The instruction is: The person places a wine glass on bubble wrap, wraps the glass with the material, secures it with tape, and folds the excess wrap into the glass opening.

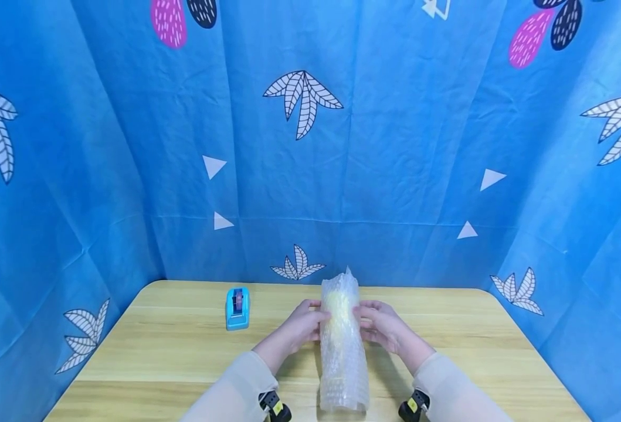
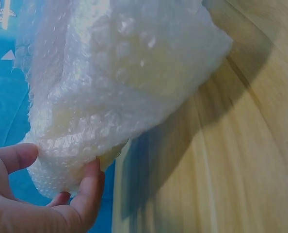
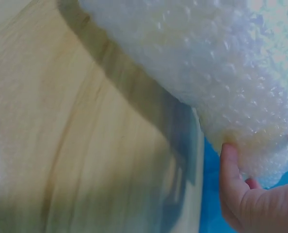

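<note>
A long bundle of clear bubble wrap [image 1: 343,363] stretches from the front toward the back of the table, with something pale yellow showing through it. My left hand [image 1: 304,323] grips its left side near the far end, thumb and fingers curled around it in the left wrist view. From the right side my right hand [image 1: 385,328] holds it at about the same height, its fingertips pressed into the bubbles [image 3: 231,87]. The bundle casts a shadow on the wood. What is wrapped inside is mostly hidden.
A blue tape dispenser [image 1: 237,310] with a roll of tape stands at the back left of the wooden table [image 1: 183,351]. Blue patterned curtains [image 1: 394,146] hang behind the table and along both sides.
</note>
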Demonstrator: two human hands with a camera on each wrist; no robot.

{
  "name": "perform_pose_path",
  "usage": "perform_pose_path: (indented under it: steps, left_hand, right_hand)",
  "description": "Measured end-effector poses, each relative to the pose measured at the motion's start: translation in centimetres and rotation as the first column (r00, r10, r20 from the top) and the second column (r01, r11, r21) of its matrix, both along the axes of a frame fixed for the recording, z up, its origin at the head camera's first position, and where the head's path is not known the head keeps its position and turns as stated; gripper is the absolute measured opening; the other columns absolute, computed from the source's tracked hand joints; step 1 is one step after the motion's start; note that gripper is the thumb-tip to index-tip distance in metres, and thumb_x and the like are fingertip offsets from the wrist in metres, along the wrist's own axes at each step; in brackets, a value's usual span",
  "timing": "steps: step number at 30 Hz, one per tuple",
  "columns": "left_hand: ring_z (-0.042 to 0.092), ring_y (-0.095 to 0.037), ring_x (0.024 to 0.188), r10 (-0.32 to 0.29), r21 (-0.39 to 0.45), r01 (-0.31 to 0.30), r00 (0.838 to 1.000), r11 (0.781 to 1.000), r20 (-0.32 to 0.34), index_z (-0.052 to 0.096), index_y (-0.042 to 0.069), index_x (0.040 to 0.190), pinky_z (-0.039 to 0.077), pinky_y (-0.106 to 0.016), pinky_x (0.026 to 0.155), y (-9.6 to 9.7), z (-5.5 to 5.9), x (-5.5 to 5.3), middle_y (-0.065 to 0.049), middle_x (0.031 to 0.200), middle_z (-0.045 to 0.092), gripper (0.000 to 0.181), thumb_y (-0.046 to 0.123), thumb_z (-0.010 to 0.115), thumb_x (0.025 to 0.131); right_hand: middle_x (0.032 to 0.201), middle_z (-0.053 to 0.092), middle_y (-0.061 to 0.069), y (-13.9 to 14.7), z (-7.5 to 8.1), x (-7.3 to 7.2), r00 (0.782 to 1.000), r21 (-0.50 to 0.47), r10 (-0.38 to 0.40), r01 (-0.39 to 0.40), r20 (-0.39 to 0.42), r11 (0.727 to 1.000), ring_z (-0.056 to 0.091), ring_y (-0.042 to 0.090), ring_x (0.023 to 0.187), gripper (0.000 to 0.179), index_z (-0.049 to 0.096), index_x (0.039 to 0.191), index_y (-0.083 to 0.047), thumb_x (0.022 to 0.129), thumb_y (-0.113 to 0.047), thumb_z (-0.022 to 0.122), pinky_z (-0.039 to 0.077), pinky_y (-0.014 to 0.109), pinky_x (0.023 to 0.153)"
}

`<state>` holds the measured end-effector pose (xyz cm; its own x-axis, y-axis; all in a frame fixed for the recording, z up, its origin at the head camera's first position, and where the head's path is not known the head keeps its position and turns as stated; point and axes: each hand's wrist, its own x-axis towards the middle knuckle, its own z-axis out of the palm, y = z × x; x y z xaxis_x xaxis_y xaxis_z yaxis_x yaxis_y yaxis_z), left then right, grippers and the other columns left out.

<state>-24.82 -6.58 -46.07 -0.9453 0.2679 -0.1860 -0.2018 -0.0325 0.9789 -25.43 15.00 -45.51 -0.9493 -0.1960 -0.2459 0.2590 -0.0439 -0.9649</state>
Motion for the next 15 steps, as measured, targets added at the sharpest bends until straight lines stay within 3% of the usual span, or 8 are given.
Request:
perform_pose_path:
  steps: [9, 15]
  left_hand:
    - [0.066, -0.028, 0.098, 0.051, 0.026, -0.049, 0.997, 0.998, -0.064, 0.034, -0.002, 0.144, 0.056, -0.047, 0.089, 0.2, 0.9, 0.1, -0.022, 0.120, 0.058, 0.061, 0.010, 0.065, 0.093]
    - [0.064, -0.028, 0.096, 0.076, 0.051, -0.070, 0.991, 0.996, -0.115, 0.035, -0.002, 0.145, 0.058, -0.044, 0.086, 0.4, 1.9, 0.4, -0.023, 0.123, 0.053, 0.062, 0.008, 0.065, 0.092]
  right_hand:
    - [0.125, 0.052, 0.022, -0.8, 1.9, 0.6, 0.993, 0.023, -0.078, 0.080, -0.086, 0.997, 0.052, 0.036, 0.112, 0.056, 0.043, 0.137, 0.005, 0.092, -0.014, 0.069, 0.056, 0.043, 0.088]
    - [0.126, 0.052, 0.020, -0.9, 2.9, 0.7, 0.988, 0.036, -0.084, 0.089, -0.128, 0.995, 0.049, 0.032, 0.111, 0.054, 0.044, 0.138, 0.003, 0.094, -0.013, 0.068, 0.056, 0.042, 0.087]
